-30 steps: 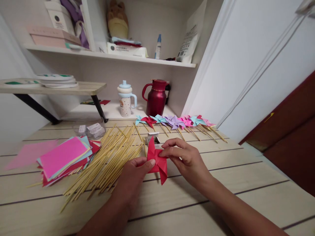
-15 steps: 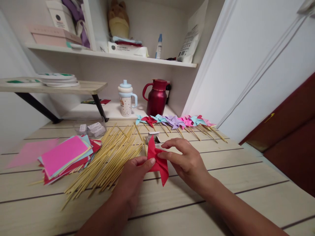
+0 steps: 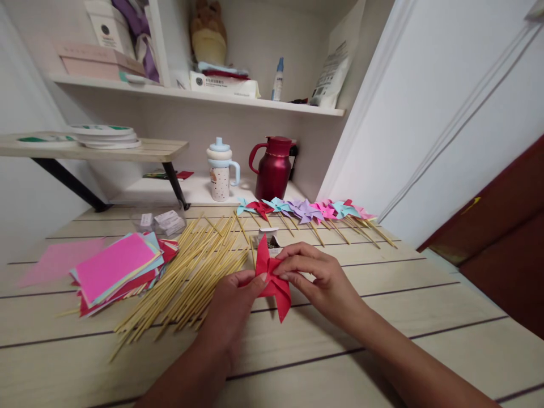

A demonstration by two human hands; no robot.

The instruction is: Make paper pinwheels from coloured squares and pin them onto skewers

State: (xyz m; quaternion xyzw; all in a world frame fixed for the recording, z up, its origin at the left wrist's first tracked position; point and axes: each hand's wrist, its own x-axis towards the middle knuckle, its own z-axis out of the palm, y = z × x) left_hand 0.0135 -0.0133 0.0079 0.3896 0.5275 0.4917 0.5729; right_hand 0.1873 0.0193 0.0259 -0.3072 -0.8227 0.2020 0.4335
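A red paper pinwheel [image 3: 281, 299] with folded blades is held up over the table between both hands. My left hand [image 3: 232, 300] pinches its left side, thumb pressed near the centre. On the right, my right hand [image 3: 323, 277] has its fingertips closed together on the paper beside the centre; anything small between them is hidden. Just behind the pinwheel stands a small open box [image 3: 272, 241] with dark little pieces inside. A spread of thin wooden sticks [image 3: 191, 289] lies by my left hand.
Stacked coloured paper sheets [image 3: 117, 263] and a clear tray of small boxes [image 3: 168, 221] lie at the left. Finished pinwheels on sticks [image 3: 306, 211] line the back of the table. Behind are a spotted cup [image 3: 220, 181], a red jug [image 3: 274, 173] and a small raised shelf [image 3: 161, 150].
My right fingers have drawn together and closed on the pinwheel near its centre. My left hand keeps its pinch. The whole view has shifted slightly.
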